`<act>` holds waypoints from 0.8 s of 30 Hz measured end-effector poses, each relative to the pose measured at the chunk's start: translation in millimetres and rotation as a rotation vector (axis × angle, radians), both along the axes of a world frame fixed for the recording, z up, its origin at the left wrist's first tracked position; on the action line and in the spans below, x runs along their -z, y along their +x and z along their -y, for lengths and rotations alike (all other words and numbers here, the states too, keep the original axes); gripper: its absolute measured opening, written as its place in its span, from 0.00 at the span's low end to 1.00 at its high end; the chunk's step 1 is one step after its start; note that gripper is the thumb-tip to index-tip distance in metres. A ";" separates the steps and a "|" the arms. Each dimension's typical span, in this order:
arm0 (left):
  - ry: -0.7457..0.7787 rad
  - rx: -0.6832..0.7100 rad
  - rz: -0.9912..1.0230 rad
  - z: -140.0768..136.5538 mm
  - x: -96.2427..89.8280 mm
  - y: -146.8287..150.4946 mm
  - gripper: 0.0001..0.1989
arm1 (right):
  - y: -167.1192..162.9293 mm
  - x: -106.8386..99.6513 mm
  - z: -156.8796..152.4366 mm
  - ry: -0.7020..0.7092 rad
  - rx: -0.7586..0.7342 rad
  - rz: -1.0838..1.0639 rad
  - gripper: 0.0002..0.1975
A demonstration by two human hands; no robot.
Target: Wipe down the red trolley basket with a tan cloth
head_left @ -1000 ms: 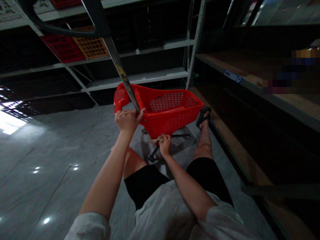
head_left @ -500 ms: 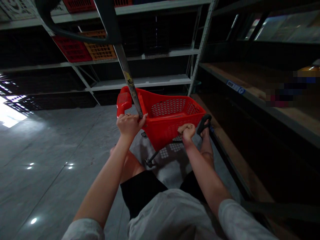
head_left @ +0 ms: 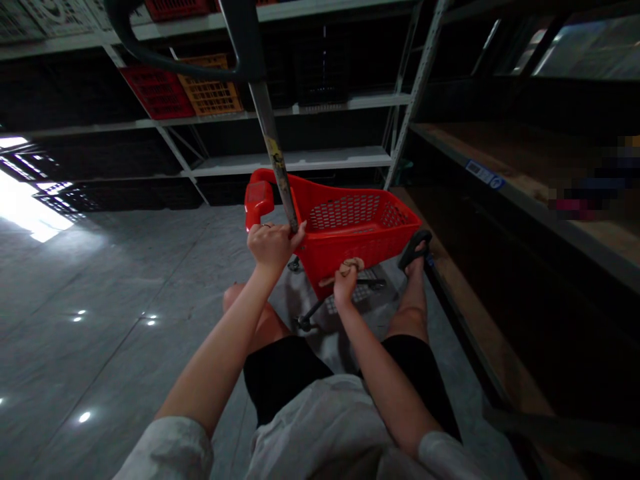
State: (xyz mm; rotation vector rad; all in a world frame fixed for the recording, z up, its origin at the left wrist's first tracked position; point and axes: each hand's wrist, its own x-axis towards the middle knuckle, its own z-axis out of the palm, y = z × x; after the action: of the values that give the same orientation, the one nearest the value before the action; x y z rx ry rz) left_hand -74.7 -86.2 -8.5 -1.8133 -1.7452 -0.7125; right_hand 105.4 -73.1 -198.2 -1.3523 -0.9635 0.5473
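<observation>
A red plastic rolling shopping basket [head_left: 357, 235] stands on its wheels between my legs. Its metal pull-handle [head_left: 273, 143] rises from the left end to a dark grip at the top. My left hand [head_left: 273, 245] is closed on the rim at that end, close to the pole's foot. Against the near outer side is my right hand [head_left: 346, 283], pinching a crumpled tan cloth [head_left: 351, 267]. Part of the cloth trails leftward below the fingers. Whether it touches the wall all along cannot be made out.
Metal shelving [head_left: 300, 160] stands ahead, with a red crate [head_left: 159, 91] and a yellow crate [head_left: 213, 87] on one level. A low wooden shelf [head_left: 493, 143] runs along my right. My slippered foot [head_left: 415, 250] is beside the basket. Grey concrete floor [head_left: 135, 280] stretches left.
My right hand has moved left and slightly down along the basket's near side with the cloth. My left hand keeps its hold on the rim. The whole view has shifted slightly.
</observation>
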 end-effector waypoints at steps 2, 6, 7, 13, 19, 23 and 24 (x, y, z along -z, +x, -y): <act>-0.028 0.011 -0.008 1.3 -1.9 5.5 0.31 | -28.1 -1.7 10.8 -0.022 0.015 -0.040 0.13; -0.140 0.047 -0.063 7.6 -7.7 17.2 0.33 | -38.2 -50.4 9.4 0.110 -0.138 -0.101 0.15; -0.169 0.056 -0.077 10.1 -9.3 21.0 0.33 | -35.0 -67.7 7.2 0.161 -0.173 -0.125 0.16; -0.296 0.144 -0.142 28.2 -25.6 42.9 0.23 | -19.4 -146.3 22.9 0.208 -0.230 -0.213 0.19; -0.624 0.503 -0.363 27.1 -60.1 33.4 0.14 | -23.7 -193.4 45.2 0.429 -0.202 0.039 0.14; -0.602 0.490 -0.307 21.0 -61.7 30.7 0.12 | -29.8 -217.9 37.7 0.534 -0.141 0.061 0.20; -0.596 0.466 -0.278 20.5 -59.7 31.5 0.12 | -31.6 -223.6 34.6 0.542 -0.160 0.066 0.23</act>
State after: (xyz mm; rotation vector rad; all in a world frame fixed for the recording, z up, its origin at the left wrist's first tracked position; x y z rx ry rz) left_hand -43.2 -106.7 51.2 -2.6219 -1.4480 -0.0711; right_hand 73.8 -107.8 25.4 -0.8166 -1.1784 0.3264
